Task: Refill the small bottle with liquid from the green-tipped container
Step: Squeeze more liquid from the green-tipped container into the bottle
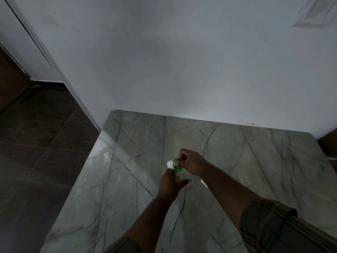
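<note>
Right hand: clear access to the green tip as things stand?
Probably yes: the right hand is pinching the green tip from above. The left hand grips the bottle lower down, leaving the top free.

On the marble counter (237,161), the left hand (170,182) grips a clear container (180,177) of yellowish liquid. At its 12 o'clock the right hand (191,162) pinches the green tip (176,160). A white object (170,164) shows at 11 o'clock.
</note>
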The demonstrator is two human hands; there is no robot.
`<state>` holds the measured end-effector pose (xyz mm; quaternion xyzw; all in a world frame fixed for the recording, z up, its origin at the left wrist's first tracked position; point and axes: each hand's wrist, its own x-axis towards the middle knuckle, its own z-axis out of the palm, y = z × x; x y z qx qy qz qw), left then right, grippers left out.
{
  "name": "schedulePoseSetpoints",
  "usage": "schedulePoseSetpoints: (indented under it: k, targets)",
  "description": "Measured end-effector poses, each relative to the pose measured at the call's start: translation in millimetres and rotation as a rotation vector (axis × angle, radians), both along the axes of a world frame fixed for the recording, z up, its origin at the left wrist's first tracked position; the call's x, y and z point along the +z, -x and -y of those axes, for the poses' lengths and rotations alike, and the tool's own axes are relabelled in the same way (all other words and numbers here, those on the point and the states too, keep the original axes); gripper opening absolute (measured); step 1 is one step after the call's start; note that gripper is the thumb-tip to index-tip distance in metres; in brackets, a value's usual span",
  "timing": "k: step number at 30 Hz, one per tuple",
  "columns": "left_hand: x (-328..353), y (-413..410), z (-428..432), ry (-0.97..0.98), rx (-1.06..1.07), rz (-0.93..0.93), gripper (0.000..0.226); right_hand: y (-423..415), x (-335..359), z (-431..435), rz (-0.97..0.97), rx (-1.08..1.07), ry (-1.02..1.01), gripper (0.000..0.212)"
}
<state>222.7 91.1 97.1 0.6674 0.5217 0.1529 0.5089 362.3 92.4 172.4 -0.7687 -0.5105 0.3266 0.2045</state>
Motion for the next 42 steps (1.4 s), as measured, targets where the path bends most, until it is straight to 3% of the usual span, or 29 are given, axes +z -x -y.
schedulePoseSetpoints:
  k: [42]
  targets:
    - [6,1,5,0.002,0.021,0.019,0.051,1,9,3,0.032,0.028,0.035,0.022]
